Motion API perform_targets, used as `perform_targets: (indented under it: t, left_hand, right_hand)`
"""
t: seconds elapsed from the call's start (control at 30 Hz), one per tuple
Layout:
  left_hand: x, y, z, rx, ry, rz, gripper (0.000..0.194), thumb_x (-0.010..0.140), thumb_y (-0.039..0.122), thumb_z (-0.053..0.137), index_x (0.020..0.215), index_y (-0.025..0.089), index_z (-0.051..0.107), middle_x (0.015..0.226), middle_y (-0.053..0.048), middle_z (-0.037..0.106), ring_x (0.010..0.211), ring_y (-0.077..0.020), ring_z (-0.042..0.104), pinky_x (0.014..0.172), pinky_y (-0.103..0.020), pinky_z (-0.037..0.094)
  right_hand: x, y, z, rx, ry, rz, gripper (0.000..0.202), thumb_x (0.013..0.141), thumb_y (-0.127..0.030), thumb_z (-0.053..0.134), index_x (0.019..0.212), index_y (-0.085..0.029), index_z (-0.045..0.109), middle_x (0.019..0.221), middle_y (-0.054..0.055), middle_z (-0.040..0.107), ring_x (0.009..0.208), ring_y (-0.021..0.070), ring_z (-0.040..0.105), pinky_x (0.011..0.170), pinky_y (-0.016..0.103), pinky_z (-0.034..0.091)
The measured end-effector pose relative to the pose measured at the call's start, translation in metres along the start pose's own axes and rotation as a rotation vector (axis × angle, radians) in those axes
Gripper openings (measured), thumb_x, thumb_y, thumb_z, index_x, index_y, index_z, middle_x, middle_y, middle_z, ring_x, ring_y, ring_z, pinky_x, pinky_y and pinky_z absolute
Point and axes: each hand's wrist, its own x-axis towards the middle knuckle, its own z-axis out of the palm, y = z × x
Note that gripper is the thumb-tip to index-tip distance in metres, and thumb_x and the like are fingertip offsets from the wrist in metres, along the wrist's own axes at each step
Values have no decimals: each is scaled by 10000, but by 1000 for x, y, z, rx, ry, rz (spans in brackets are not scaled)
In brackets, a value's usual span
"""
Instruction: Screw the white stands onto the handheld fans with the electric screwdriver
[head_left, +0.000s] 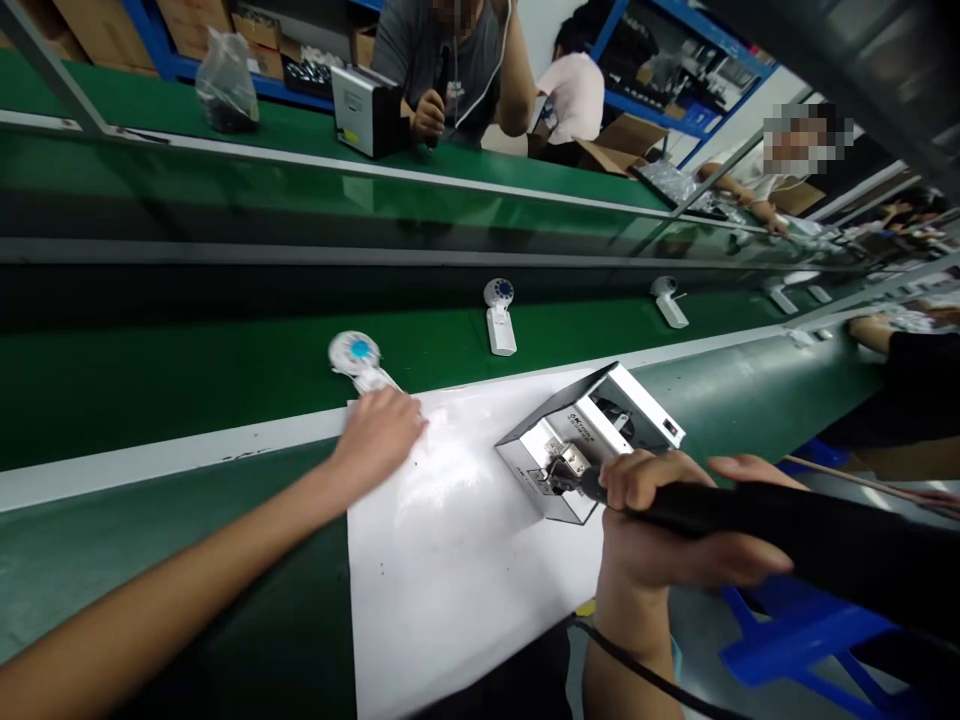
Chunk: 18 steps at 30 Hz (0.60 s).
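My left hand point(381, 435) is closed on the handle end of a small white handheld fan point(355, 354) with a round head and a blue centre, at the belt's near edge; the fan is slightly blurred. In my right hand point(675, 510) is a black electric screwdriver point(720, 512), its cable hanging down. The tip points into the front of a silver and black screw feeder point(555, 440); whether it touches a screw I cannot tell. The feeder stands on a white sheet point(442, 580) covering part of the green bench.
On the green conveyor belt point(435, 350) lie more white fans, one straight ahead point(501, 318) and another further right point(669, 302). Across the belt, a person point(465, 70) sits by a second screw feeder point(364, 110). A plastic bag point(226, 85) stands far left. A blue stool point(810, 640) is low right.
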Motion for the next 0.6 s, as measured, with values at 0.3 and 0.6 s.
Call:
perform_targets:
  t: [0.3, 0.6]
  left_hand:
    - [30, -65, -65, 195, 189, -305, 371, 1070, 425, 502, 1136, 76, 611, 1202, -261, 590, 1139, -448, 572, 895, -533, 511]
    - [163, 10, -20, 79, -55, 214, 358, 1012, 221, 635, 1318, 35, 644, 1427, -230, 598, 1396, -368, 498, 1214, -493, 373]
  right_hand:
    - [-15, 10, 12, 101, -4, 79, 412, 955, -607, 693, 1144, -264, 563, 603, -102, 578, 412, 121, 472, 415, 267, 455]
    - [-35, -30, 11, 302, -68, 306, 576, 957, -791, 499, 1243, -296, 570, 592, -101, 547, 391, 107, 429, 427, 280, 443]
